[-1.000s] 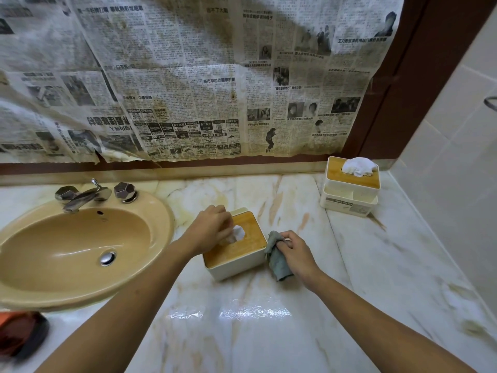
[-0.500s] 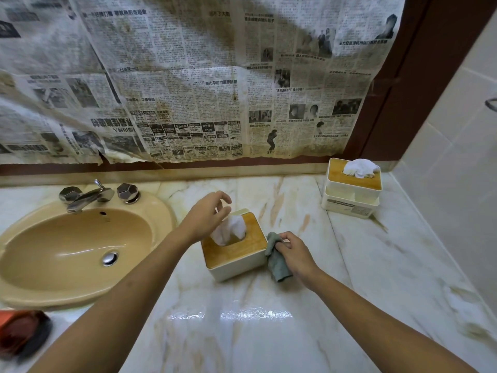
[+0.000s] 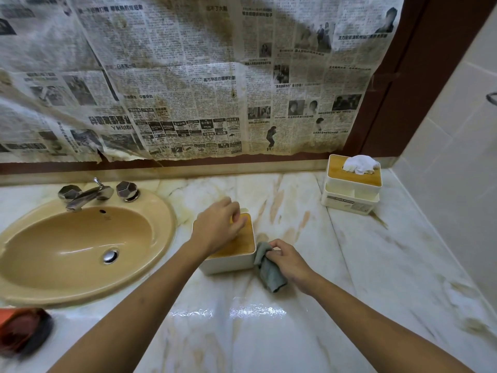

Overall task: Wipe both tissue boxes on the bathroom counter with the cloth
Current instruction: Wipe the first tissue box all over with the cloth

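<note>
The near tissue box (image 3: 239,246) stands upright on the marble surface (image 3: 390,265), just to the right of the sink (image 3: 167,219) and apart from its rim. Its wooden lid faces up. Its long axis appears to run away from the person toward the back wall, and a short white end wall faces the camera.

The left hand (image 3: 215,228) lies palm down on that lid, its forearm reaching in from the sink side. Its fingers curl down onto the wood near the far end. What lies under them is hidden, so I cannot tell whether they pinch anything.

The right hand (image 3: 289,262) is on the side of the box away from the sink, knuckles up. It is clenched round a grey-green cloth (image 3: 269,274). The top of the cloth touches the near corner of the box on that side. The rest trails down onto the surface toward the person.

The far tissue box (image 3: 349,191) sits well to the right of the sink, back by the wall corner. It is upright, with its wooden lid level and a white tissue (image 3: 360,164) bunched out of the slot. Neither hand touches it.

A chrome faucet (image 3: 86,193) stands at the back rim of the sink. Stained newspaper (image 3: 188,76) hangs on the wall above. In front of the sink a blurred red and dark object (image 3: 24,332) lies at the frame edge.
</note>
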{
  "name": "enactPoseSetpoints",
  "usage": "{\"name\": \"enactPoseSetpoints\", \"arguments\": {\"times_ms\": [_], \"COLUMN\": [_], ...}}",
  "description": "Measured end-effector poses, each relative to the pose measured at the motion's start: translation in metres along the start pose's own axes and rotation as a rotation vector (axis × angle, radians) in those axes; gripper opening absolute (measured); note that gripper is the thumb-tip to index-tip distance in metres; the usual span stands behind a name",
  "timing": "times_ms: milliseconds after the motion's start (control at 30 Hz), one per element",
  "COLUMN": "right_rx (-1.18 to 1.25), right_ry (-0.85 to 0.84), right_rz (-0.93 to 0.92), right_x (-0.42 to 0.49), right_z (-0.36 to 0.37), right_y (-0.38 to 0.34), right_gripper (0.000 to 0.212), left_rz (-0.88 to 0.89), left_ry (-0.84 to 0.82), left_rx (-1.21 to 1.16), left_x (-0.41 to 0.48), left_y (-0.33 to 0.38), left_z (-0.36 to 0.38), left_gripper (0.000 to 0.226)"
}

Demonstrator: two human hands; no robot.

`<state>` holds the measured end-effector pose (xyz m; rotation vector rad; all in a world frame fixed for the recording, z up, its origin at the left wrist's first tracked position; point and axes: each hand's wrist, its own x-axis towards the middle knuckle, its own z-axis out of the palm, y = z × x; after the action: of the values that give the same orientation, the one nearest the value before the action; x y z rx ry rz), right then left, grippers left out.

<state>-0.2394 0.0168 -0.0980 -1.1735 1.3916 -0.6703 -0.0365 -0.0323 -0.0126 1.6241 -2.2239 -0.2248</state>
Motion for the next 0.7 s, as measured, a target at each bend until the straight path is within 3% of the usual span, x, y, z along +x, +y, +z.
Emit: {"name": "enactPoseSetpoints", "arguments": {"times_ms": [67,133,233,333,500,700], "right_rx": [-0.003,-0.001,0.045,0.058,0.034,0.069], "right_ry": [-0.063,-0.084,-0.007,0.006,-0.032,0.054], "right_rz": [0.002,0.004,0.017,0.018,0.032,0.025], "right_x": [-0.003,-0.003,0.000,0.001,-0.005,-0.011], "right_z": [0.003,0.005,0.007,0.005,-0.003,-0.021], "right_y": [-0.001,-0.001,-0.002,-0.004,-0.002,0.003], "right_gripper": [0.009,0.009,0.009,0.011,0.009,0.010], "left_rz": [0.075,0.101,-0.058,-0.207,-0.410,-0.505], "left_ry": [0.074,0.008,-0.194,-0.258,-0.367,-0.417], "left_rx": [0.002,0.095,0.289,0.376,0.305,0.104], "left_x": [0.006,0.013,0.018,0.014,0.007,0.005], "left_y": [-0.004,-0.005,-0.003,-0.008,-0.011,-0.014], "left_z": [-0.002,-0.005,-0.003,0.009,0.028,0.030], "left_gripper": [0.021,0.023,0.033,0.041,0.058,0.044]}}
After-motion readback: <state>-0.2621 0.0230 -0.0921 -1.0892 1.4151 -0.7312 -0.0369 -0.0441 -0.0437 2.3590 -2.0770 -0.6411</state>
